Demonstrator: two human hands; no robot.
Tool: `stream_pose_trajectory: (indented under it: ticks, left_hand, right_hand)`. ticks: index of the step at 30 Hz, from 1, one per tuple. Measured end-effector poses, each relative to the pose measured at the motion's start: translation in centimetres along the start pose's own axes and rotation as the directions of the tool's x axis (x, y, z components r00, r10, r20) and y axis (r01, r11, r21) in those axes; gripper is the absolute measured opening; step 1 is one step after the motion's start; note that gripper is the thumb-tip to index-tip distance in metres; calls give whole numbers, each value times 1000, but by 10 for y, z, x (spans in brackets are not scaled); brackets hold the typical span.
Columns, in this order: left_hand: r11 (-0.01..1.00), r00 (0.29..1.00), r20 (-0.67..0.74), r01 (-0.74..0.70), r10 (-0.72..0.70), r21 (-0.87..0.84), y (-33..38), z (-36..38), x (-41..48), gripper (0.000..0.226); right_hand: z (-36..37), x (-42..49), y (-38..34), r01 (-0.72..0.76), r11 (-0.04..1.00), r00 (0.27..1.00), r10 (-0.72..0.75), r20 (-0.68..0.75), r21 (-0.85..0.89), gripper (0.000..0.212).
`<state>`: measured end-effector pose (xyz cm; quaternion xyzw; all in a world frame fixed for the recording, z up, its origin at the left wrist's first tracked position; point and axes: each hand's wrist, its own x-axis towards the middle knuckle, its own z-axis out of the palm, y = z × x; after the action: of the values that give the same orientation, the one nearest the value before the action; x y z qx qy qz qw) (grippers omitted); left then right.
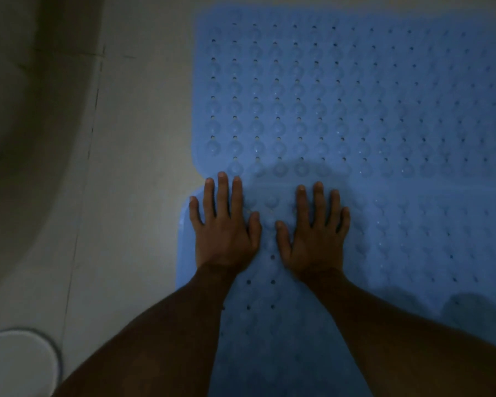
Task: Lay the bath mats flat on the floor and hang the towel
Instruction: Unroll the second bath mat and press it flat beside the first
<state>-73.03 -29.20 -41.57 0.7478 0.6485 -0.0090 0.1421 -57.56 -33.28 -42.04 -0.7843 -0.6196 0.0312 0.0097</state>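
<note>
A blue rubber bath mat (341, 96) with rows of suction cups and small holes lies spread on the pale tiled floor, filling the upper right of the view. A second blue mat (427, 239) lies nearer me, and its far edge meets or overlaps the first one. My left hand (225, 224) rests palm down, fingers spread, on the near mat's left corner. My right hand (317, 227) lies flat beside it, fingers spread, further in on the same mat. Neither hand holds anything. No towel is in view.
Pale floor tiles (132, 167) run along the left of the mats. A curved white fixture (20, 110) fills the left side. A round white object with a dark rim (17, 362) sits at the bottom left corner.
</note>
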Motion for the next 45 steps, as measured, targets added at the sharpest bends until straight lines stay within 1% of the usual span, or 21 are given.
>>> stream_pose_trajectory:
  ticks: [5,10,13,16,19,23,25,28,31,34,39,45]
  left_hand:
    - [1000,1000,-30,2,-3,-8,0,2,-2,70]
    - [1000,996,-94,-4,4,2,-1,7,-5,69]
    - [1000,997,-75,-8,9,16,-2,8,-5,68]
    - [1000,999,-32,-10,10,-1,-1,4,-6,68]
    - [1000,1000,6,-12,12,-10,-1,0,-21,68]
    - [999,1000,-4,3,-3,-41,-5,1,-56,66]
    - [999,999,-41,23,-25,-29,-5,3,-76,65]
    - [999,995,-86,40,-42,-26,-4,6,-112,65]
    - [999,995,-97,36,-38,-27,-4,13,-150,65]
    - [1000,996,-84,-4,2,-22,-7,26,-181,64]
    - [999,998,-42,-41,42,30,-17,39,-192,69]
    - [999,998,-62,10,-7,44,-9,43,-195,67]
  right_hand:
    - [3,-1,0,-5,1000,999,6,-36,8,73]
    - [8,-5,0,0,1000,997,1,-79,16,69]
    - [9,-6,1,0,1000,993,1,-117,10,68]
    - [10,-6,4,15,1000,999,-14,-32,25,72]
    - [8,-8,6,21,998,999,-19,-30,60,73]
    - [1,-12,6,43,995,999,-43,-1,89,70]
    - [-1,-27,7,53,993,999,-53,-3,110,68]
    - [2,-77,7,41,991,998,-36,-48,128,67]
    - [11,-136,5,29,989,996,-17,-86,142,63]
    - [16,-177,4,33,993,997,-25,-66,116,63]
    - [17,-195,0,15,996,998,-10,-55,89,62]
    - [13,-199,-4,-7,997,999,10,-31,80,64]
